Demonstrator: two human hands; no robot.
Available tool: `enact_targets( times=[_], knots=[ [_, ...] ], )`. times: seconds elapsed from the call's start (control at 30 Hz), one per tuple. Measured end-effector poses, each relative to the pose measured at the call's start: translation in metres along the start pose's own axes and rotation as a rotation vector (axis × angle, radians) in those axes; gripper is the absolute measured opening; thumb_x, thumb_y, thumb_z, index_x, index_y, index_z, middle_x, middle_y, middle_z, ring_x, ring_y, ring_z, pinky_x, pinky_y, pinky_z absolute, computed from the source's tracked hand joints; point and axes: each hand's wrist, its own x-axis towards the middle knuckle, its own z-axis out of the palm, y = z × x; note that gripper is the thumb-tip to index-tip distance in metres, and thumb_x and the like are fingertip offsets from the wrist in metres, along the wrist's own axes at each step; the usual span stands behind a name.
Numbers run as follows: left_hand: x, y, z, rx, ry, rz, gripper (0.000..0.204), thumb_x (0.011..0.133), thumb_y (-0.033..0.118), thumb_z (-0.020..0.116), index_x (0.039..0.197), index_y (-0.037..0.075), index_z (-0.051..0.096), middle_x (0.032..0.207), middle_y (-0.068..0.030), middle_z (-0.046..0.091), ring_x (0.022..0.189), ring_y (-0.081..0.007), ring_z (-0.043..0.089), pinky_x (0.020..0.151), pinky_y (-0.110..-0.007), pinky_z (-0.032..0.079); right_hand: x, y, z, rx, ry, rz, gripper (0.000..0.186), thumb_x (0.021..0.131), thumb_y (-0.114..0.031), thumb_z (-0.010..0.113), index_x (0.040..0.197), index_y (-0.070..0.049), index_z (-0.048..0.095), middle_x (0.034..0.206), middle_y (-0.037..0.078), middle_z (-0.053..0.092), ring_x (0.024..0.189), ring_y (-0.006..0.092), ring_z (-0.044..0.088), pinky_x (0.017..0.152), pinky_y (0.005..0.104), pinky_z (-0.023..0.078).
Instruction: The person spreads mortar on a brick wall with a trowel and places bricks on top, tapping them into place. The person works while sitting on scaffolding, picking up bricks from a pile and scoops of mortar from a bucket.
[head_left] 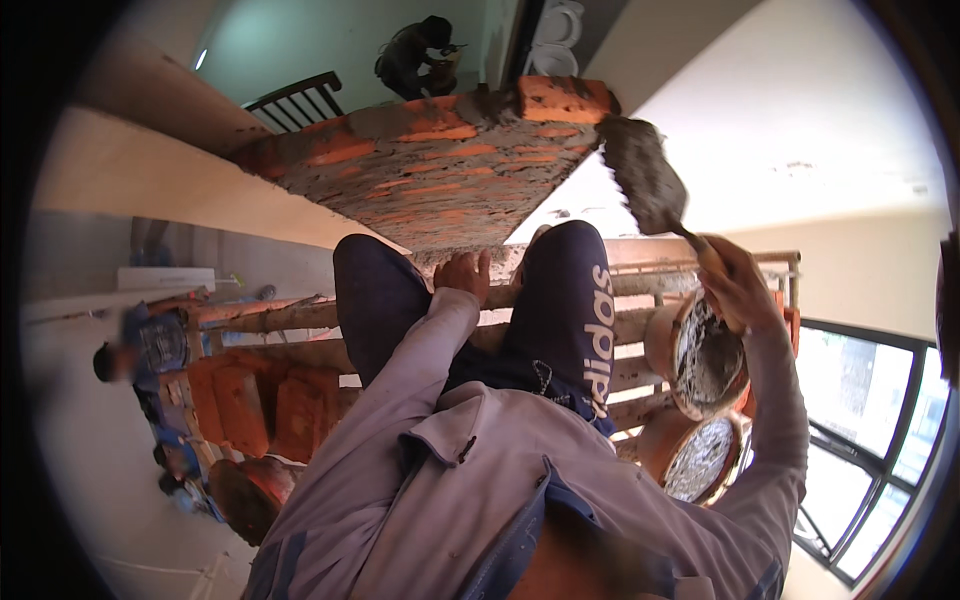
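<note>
My right hand (737,285) grips the handle of a trowel (688,236). Its blade is coated with grey mortar (643,172) and reaches the right end of a brick wall's top. An orange brick (565,101) lies on that top course, beside the blade's tip. Grey mortar is smeared over the orange face of the brick wall (430,165). Between my knees, my left hand (465,277) rests near the wall's lower part, fingers loosely apart and nothing seen in them.
I crouch on a plank scaffold (630,325). On its right stand a mortar bucket (712,365) and another bucket (700,458); stacked bricks (240,405) lie left. Beyond the wall a person (415,58) bends over. More people (155,345) are below left. Windows (870,400) stand right.
</note>
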Motion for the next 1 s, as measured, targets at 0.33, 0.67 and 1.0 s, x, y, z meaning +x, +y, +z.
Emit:
enact_targets(
  times=[0.33, 0.67, 1.0],
  knots=[
    [-0.007, 0.022, -0.022, -0.013, -0.067, 0.025, 0.053, 0.097, 0.049, 0.039, 0.105, 0.005, 0.066, 0.106, -0.0156, 0.065, 0.100, -0.0330, 0.061, 0.090, -0.043, 0.045, 0.240, -0.024, 0.103, -0.880, 0.207, -0.819, 0.041, 0.084, -0.011, 0.059, 0.124, -0.015, 0.055, 0.086, 0.013, 0.062, 0.078, 0.0302, 0.065, 0.067, 0.0430, 0.052],
    [-0.009, 0.009, -0.023, -0.109, 0.009, 0.137, 0.046, 0.096, 0.043, 0.043, 0.101, 0.003, 0.066, 0.099, -0.0169, 0.065, 0.095, -0.0332, 0.062, 0.088, -0.042, 0.047, 0.183, 0.019, 0.148, -0.557, 0.251, -0.741, 0.033, 0.091, -0.009, 0.055, 0.120, 0.001, 0.046, 0.092, 0.021, 0.060, 0.068, 0.0411, 0.061, 0.060, 0.0466, 0.050],
    [0.001, 0.011, -0.034, 0.072, -0.270, 0.162, 0.033, 0.089, 0.032, 0.046, 0.096, 0.007, 0.068, 0.104, -0.0117, 0.064, 0.099, -0.0286, 0.062, 0.089, -0.041, 0.048, 0.190, 0.103, 0.257, -0.825, 0.415, -0.794, 0.014, 0.092, -0.012, 0.051, 0.100, 0.000, 0.052, 0.103, 0.025, 0.048, 0.078, 0.0433, 0.058, 0.062, 0.0505, 0.048]
  ],
)
